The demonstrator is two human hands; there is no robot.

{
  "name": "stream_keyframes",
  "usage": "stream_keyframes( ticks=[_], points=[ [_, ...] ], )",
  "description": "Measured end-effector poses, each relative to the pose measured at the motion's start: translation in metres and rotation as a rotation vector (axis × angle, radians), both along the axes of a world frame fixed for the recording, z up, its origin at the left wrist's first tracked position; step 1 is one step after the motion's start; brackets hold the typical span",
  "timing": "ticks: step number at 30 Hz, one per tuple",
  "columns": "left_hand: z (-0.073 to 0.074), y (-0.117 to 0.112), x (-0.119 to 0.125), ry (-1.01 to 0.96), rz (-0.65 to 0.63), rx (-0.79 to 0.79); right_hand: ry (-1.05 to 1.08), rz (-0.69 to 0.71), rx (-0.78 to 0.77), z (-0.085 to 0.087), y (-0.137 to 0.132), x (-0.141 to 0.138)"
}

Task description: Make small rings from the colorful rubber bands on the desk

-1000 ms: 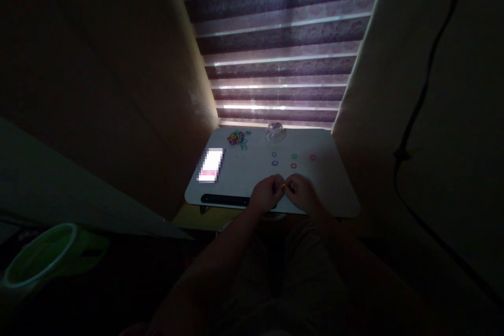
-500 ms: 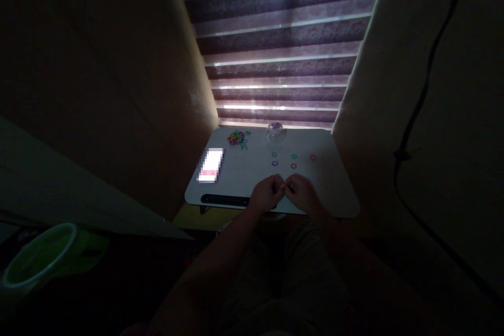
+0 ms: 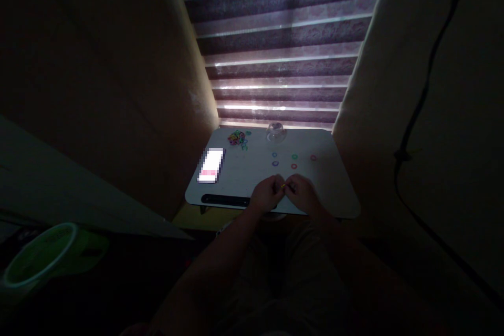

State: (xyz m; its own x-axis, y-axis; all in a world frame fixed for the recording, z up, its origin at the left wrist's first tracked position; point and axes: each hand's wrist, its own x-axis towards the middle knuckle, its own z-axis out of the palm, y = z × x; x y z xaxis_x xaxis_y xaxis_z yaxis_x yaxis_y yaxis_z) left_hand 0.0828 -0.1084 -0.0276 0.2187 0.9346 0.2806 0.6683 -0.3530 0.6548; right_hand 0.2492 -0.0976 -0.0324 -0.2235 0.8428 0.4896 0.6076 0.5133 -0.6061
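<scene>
Over the near edge of the white table (image 3: 248,168), my left hand (image 3: 268,192) and my right hand (image 3: 300,192) meet with fingers closed. Between their fingertips they pinch a small yellow band (image 3: 283,186), mostly covered by the fingers. Just beyond them lie separate small rings: a blue ring (image 3: 274,155), a purple ring (image 3: 275,164), a green ring (image 3: 294,157), a red ring (image 3: 294,166) and, farther right, a pinkish red ring (image 3: 313,157). A heap of multicoloured rings (image 3: 237,138) sits at the back left of the tabletop.
A clear round container (image 3: 276,133) stands at the table's back edge. On the left lies a phone (image 3: 211,165) with a blurred bright screen, and a black slot (image 3: 224,200) runs along the front. Pleated blinds (image 3: 279,58) hang behind; a green basket (image 3: 55,254) is at lower left.
Both hands stay together with the yellow band between the fingertips, shifting only very slightly. The rings on the table have not moved.
</scene>
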Motion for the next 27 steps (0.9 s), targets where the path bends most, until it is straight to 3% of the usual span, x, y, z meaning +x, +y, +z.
stream_keyframes(
  ticks=[27],
  points=[
    [-0.0005, 0.001, -0.0008, 0.004, -0.011, -0.003, -0.029, -0.002, 0.003, -0.0035, 0.003, 0.0013]
  ],
)
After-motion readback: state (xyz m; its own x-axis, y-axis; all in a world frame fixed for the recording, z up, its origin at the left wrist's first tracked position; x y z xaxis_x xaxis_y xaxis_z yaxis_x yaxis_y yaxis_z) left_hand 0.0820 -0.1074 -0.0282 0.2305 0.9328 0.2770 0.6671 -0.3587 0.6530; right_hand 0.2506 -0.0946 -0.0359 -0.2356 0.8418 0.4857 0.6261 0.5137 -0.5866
